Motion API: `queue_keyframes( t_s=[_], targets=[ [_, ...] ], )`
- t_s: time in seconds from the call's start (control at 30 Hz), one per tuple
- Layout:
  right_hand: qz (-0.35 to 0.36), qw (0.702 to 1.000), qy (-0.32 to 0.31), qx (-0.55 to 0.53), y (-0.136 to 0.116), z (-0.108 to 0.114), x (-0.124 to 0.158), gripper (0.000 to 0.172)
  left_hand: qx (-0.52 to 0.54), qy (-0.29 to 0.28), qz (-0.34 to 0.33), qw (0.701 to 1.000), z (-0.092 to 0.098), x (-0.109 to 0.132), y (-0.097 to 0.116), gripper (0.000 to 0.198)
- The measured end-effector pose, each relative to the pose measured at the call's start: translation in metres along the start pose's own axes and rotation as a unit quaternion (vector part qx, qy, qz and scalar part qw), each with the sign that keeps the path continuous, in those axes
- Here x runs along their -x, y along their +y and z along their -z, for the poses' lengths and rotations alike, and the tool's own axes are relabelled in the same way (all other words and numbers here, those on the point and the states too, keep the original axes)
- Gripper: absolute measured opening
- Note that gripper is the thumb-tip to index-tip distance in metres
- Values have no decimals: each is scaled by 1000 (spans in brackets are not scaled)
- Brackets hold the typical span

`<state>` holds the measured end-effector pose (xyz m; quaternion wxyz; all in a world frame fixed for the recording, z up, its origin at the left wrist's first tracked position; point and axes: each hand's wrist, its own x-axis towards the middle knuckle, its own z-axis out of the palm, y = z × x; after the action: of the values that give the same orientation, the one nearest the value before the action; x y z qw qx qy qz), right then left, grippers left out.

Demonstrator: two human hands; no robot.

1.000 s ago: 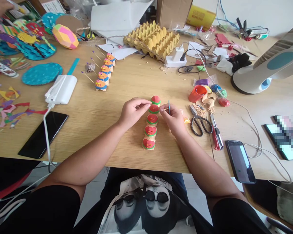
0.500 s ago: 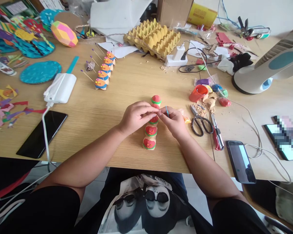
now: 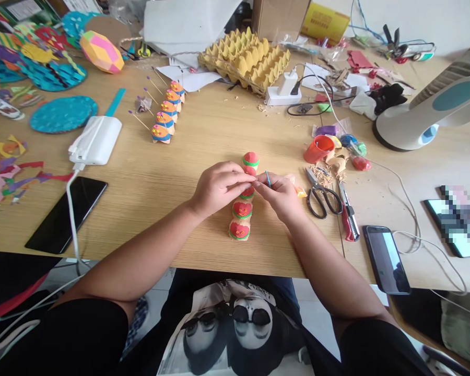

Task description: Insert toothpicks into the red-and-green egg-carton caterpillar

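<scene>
A row of red and green painted egg-carton cups (image 3: 242, 210) stands on the wooden table in front of me, the nearer ones with small faces. Above its middle, my left hand (image 3: 222, 187) and my right hand (image 3: 276, 192) meet at the fingertips. The left fingers are pinched on something too small to make out. A thin blue stick (image 3: 268, 179) rises from between the fingers of my right hand, whose thumb and forefinger are also closed at the meeting point. Part of the row is hidden under the hands.
Black scissors (image 3: 323, 194), a red cutter (image 3: 348, 213) and a red cup (image 3: 319, 149) lie right. An orange and blue cup row (image 3: 165, 119) with pins stands back left. Farther back is a yellow egg tray (image 3: 245, 61). Phones lie on both sides.
The fingertips have shifted very slightly against each other; both hands stay over the red row. The rest of the table looks the same.
</scene>
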<state>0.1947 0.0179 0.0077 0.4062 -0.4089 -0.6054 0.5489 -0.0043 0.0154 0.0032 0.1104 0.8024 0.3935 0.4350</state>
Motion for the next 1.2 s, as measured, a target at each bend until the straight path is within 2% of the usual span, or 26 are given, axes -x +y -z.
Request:
queue_keyframes(
  t_s=[0.13, 0.33, 0.53, 0.67, 0.83, 0.9, 1.07, 1.2],
  targets=[
    [-22, 999, -15, -31, -3, 0, 1, 43, -3, 7, -12, 1000, 1, 1, 0, 12],
    [-33, 998, -31, -31, -1, 5, 1, 45, -5, 13, 14, 1000, 6, 0, 4, 13],
    [7, 997, 72, -19, 11, 9, -5, 50, 49, 79, 131, 987, 2, -1, -7, 16],
    [39, 992, 121, -7, 4, 8, -1, 43, 121, 57, 191, 973, -4, 1, -17, 19],
    [67, 982, 178, 6, -4, 12, 2, 33, 164, 27, 192, 967, -3, 1, -15, 27],
    [58, 985, 162, -15, -5, 16, 1, 36, 164, 16, 183, 969, -2, 1, -12, 28],
    [38, 994, 73, -70, -7, 19, -2, 52, 153, 6, 173, 973, -2, 0, -9, 27],
    [17, 983, 111, -148, -2, 18, -6, 37, 158, 1, 176, 972, -3, -1, -9, 28]
  ],
)
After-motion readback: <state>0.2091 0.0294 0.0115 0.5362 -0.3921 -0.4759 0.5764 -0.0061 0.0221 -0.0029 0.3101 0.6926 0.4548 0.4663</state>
